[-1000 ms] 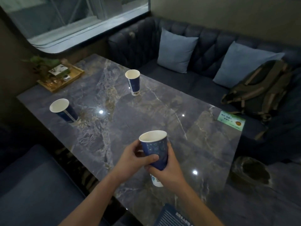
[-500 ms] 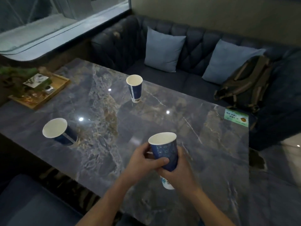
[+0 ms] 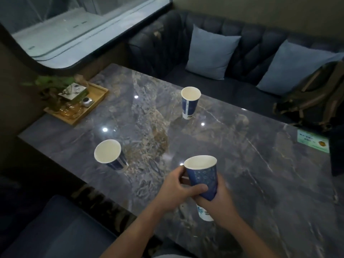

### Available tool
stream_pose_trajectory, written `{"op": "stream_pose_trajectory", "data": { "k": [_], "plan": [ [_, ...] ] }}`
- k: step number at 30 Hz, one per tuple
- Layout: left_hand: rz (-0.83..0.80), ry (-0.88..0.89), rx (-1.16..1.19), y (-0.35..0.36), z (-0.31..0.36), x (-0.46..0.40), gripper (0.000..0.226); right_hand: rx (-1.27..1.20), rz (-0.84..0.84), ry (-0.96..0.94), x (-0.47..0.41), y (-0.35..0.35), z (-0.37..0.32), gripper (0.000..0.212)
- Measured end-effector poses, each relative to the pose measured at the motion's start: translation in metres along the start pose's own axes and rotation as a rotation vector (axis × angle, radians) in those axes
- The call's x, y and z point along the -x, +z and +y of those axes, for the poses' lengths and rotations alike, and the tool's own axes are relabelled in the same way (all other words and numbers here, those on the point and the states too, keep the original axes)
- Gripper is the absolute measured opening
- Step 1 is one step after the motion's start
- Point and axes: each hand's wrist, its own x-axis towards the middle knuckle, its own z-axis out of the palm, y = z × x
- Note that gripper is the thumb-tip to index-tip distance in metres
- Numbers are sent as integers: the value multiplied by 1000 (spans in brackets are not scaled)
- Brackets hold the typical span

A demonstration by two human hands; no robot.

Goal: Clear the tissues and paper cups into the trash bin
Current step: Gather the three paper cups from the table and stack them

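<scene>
Both hands hold one blue paper cup [image 3: 202, 175] above the near part of the marble table [image 3: 242, 164]. My left hand [image 3: 178, 190] wraps its near side, thumb across the front. My right hand [image 3: 217, 203] grips lower down, where a white bottom [image 3: 203, 214] sticks out; it may be a second nested cup. Another blue paper cup [image 3: 111, 155] stands at the left of the table. A third cup [image 3: 189, 105] stands further back near the middle. No tissues and no trash bin are in view.
A wooden tray [image 3: 93, 103] with a plant, a box and small items sits at the far left corner. A green card [image 3: 312, 141] lies at the right edge. Dark sofas flank the table, with two blue cushions [image 3: 210, 53] and a backpack [image 3: 312, 95].
My hands keep the same hold on the cup. The view swung right and then back left, so the trash bin seen on the floor at the right has left the frame.
</scene>
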Motion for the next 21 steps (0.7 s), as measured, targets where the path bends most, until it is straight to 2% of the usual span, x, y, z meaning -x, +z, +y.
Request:
{"op": "stream_pose_trajectory", "data": {
  "k": [3,6,12,18,21],
  "plan": [
    [32,-17,-8,-1,4,4,60,-6,-46,-30,-4,1,0,75],
    [71,-36,-22,-5,6,11,58,10,-117,-53,-7,3,-3,86],
    [95,-52,-41,-17,11,20,60,31,-147,-71,-10,11,-1,81],
    [155,-151,14,-47,-14,24,42,78,-100,-40,-17,23,-3,84],
    [291,-225,19,-72,-38,27,21,120,-80,-22,-23,29,-2,80]
  ]
}}
